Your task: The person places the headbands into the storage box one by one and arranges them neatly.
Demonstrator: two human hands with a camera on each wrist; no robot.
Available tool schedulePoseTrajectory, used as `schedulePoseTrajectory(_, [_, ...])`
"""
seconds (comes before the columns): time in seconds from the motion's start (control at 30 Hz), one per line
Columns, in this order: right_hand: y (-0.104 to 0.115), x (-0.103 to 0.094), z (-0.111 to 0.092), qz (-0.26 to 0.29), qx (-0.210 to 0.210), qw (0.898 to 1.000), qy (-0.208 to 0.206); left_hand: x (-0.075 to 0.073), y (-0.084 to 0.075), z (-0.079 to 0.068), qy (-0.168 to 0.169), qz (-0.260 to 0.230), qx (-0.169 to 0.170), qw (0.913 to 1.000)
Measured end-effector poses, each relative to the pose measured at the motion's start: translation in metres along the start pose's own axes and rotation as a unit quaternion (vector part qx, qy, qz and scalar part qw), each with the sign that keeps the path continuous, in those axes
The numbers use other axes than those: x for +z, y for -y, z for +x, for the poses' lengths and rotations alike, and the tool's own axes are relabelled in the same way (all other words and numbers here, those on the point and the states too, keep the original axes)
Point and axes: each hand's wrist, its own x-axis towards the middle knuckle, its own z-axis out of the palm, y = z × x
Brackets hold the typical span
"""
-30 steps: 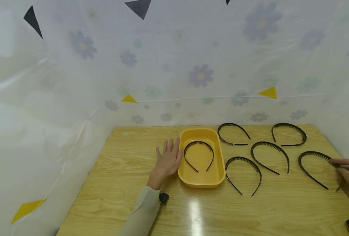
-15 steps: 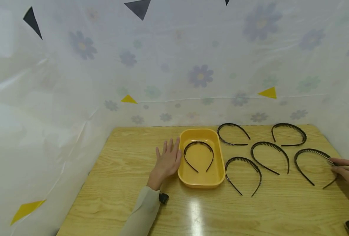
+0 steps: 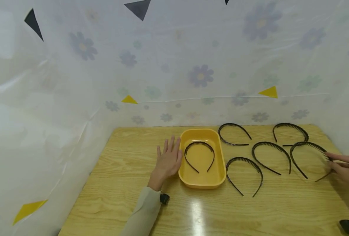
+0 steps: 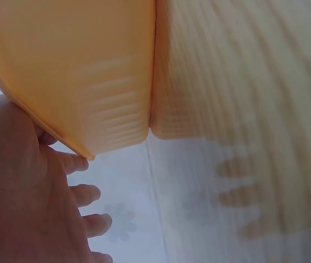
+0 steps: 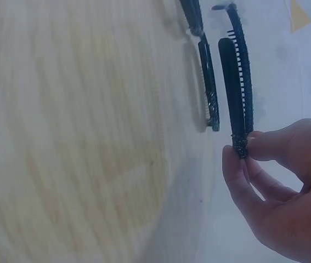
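Fingers of my right hand point(image 3: 347, 168) pinch a black toothed headband point(image 5: 232, 87) by the right side of its bow, near the desk's point(image 3: 118, 209) right edge. Over the last second I have brought it leftward and a little toward the far edge; from above, its bow now crosses the line of the headband at the far right corner. Whether its tips touch the wood I can't tell. I judge that this one is picked up and in motion, with the gap to the tray narrowing but well short of closed.

My left hand point(image 3: 167, 164) hasn't shifted: fingers straight and spread, lying against the left side of the yellow tray point(image 3: 202, 185), which seems enough to steady it. Inside lies a single headband point(image 3: 198, 142), bow toward the far edge.

Four more lie on the desk, unmoved. Closest to the near edge is the front headband point(image 3: 244, 159), just beside the tray; beyond it, the middle headband point(image 3: 264, 143). Along the far edge are the back headband point(image 3: 232, 124), by the tray's far right corner, and the corner headband point(image 3: 303, 131). Behind that edge hangs a flower-printed sheet point(image 3: 201, 75).
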Motion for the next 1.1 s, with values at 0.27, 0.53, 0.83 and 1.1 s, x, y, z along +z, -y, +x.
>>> schedulePoseTrajectory(0.27, [0.029,0.011,0.003,-0.147,0.053,0.988,-0.015,-0.001,-0.002,0.001,-0.009,0.01,0.008,0.9999])
schedulePoseTrajectory(0.53, [0.049,0.025,0.002,-0.177,0.046,0.983,-0.002,-0.001,-0.002,0.0,-0.009,0.017,-0.002,0.9998])
schedulePoseTrajectory(0.83, [0.066,0.038,-0.002,-0.172,-0.016,0.984,-0.045,-0.001,-0.002,-0.001,-0.008,0.021,-0.004,0.9997])
schedulePoseTrajectory(1.1, [0.081,0.051,0.0,-0.162,-0.039,0.985,-0.054,-0.001,-0.003,-0.001,-0.002,0.018,-0.004,0.9998])
